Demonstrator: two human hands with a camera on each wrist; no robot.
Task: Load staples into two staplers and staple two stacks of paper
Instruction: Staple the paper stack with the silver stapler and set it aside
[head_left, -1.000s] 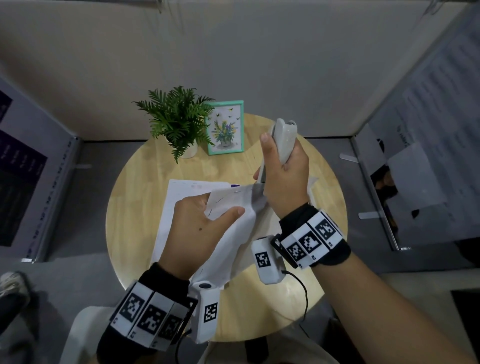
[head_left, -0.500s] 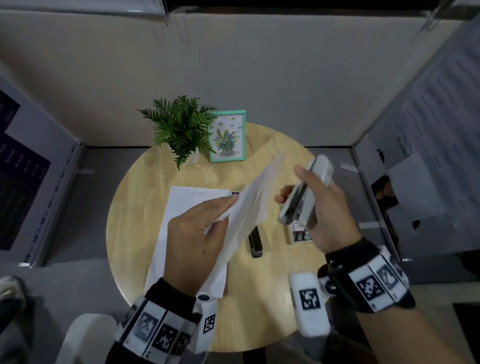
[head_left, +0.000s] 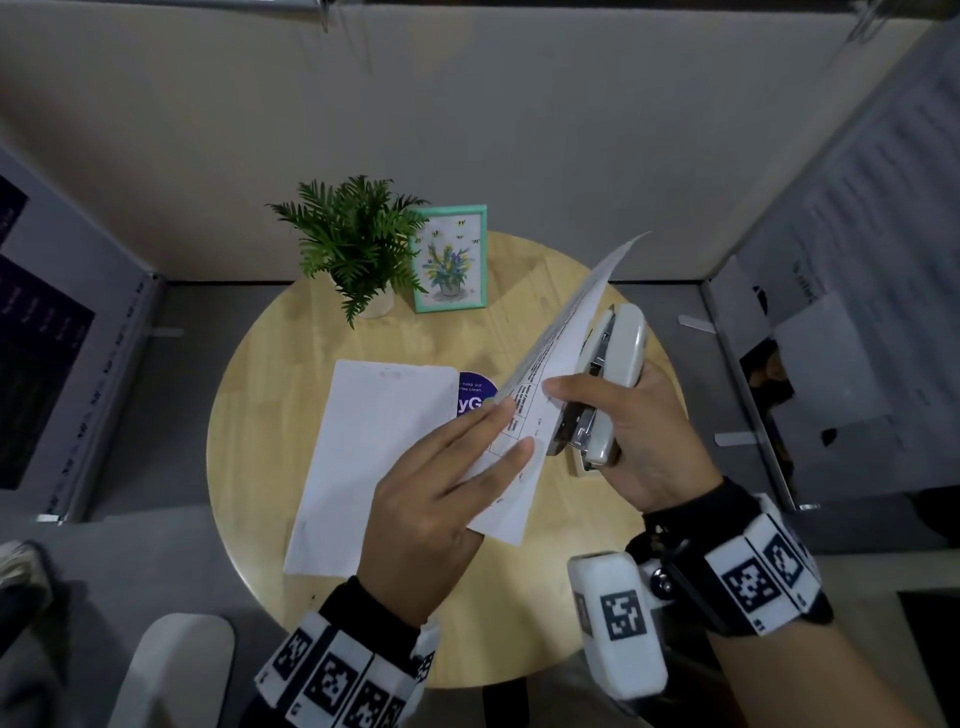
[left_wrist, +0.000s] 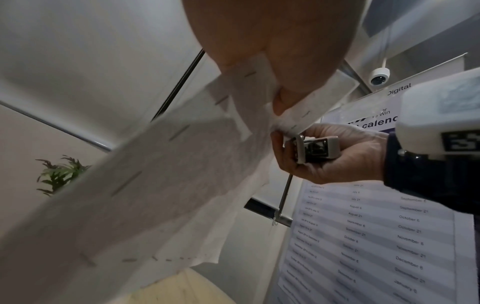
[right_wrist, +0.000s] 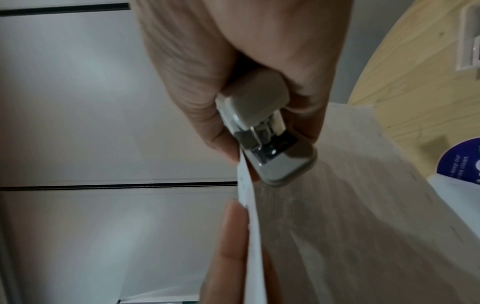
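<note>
White paper (head_left: 558, 358), a stack lifted off the table (head_left: 260, 415), is pinched near its lower corner by the left hand (head_left: 431, 499), fingers on top and thumb beneath. Right hand (head_left: 644, 441) is wrapped around the grey stapler (head_left: 613, 374), whose mouth sits at the stack's edge beside the left fingertips. Second stack (head_left: 374, 457) lies flat on the table, partly over a purple sticker (head_left: 475, 395). Plant (head_left: 353, 244) and framed picture (head_left: 451, 260) stand at the far rim.
</note>
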